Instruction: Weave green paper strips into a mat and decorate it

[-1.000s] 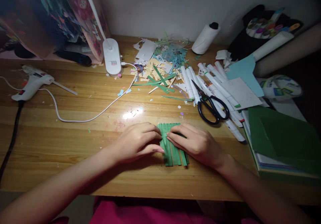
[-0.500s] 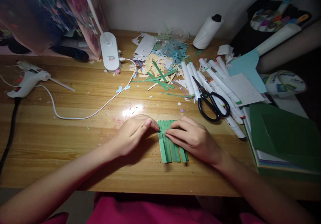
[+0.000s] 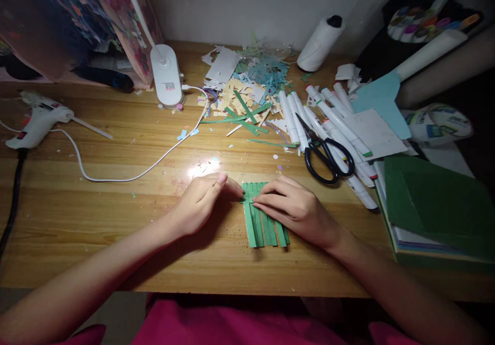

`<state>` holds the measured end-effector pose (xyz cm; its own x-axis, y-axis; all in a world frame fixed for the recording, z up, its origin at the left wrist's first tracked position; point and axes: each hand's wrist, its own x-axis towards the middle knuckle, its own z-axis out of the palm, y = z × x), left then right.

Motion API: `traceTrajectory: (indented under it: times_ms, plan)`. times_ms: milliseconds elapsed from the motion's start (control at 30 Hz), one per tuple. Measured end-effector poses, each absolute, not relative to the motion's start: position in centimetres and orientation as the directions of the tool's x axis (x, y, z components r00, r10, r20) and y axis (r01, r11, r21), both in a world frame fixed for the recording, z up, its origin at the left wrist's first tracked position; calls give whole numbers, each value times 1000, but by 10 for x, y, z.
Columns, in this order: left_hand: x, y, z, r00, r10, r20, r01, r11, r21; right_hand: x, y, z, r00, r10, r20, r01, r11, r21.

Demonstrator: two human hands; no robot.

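A green paper piece cut into several strips (image 3: 264,229) lies flat on the wooden desk (image 3: 116,216) near its front edge. My left hand (image 3: 201,203) sits at the paper's upper left corner, fingers curled and pinching that edge. My right hand (image 3: 296,208) lies over the paper's upper right part, its fingers stretched flat and pressing the strips down. The strips' loose ends point toward me.
Black scissors (image 3: 325,157) and several white markers (image 3: 336,128) lie behind my right hand. A scrap pile (image 3: 247,89), a lamp base (image 3: 166,79) with its cable, and a glue gun (image 3: 36,118) sit further back. Green sheets (image 3: 436,206) are stacked on the right.
My left hand has slid up from the strips' left side to the paper's top left corner. My right hand has barely moved.
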<state>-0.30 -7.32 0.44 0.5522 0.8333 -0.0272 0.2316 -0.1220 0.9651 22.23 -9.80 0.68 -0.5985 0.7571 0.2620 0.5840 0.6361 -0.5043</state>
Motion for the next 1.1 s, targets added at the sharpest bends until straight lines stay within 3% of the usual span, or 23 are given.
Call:
traceTrajectory:
  times_ms: [467, 633, 933, 1100]
  plan:
    - [-3, -71, 7, 570, 822, -3, 283, -193, 940, 225, -95, 6, -462, 873, 155, 553, 421, -719]
    - [-4, -71, 6, 579, 815, -4, 277, -191, 942, 225, -96, 6, -460, 875, 152, 525, 406, -748]
    - [-6, -71, 9, 605, 795, -40, 327, -202, 923, 218, -100, -1, -308, 946, 98, 526, 255, -812]
    - [-6, -69, 7, 619, 785, 1, 337, -267, 903, 217, -101, 2, -329, 936, 127, 525, 293, -799]
